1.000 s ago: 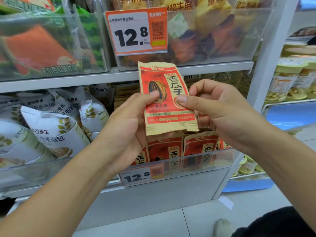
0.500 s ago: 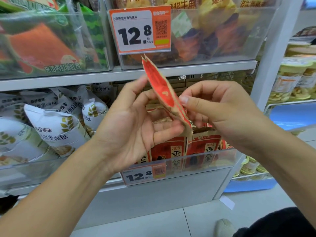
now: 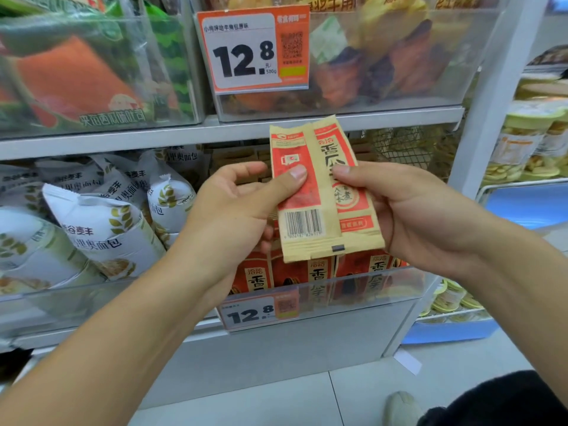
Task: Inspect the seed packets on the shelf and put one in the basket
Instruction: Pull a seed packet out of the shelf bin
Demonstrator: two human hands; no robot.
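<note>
Both hands held the seed packet (image 3: 322,192) upright before the shelf (image 3: 399,116): left hand (image 3: 233,210) pinching its left edge, right hand (image 3: 408,210) gripping its right edge, above the stocked packets (image 3: 310,272).

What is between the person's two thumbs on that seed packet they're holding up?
In the head view, only the seed packet's own back seam lies between the left hand's thumb and the right hand's thumb.

bare forearms (image 3: 129,342), no sleeves showing; dark trousers (image 3: 504,401), pale shoe (image 3: 402,407).
</note>
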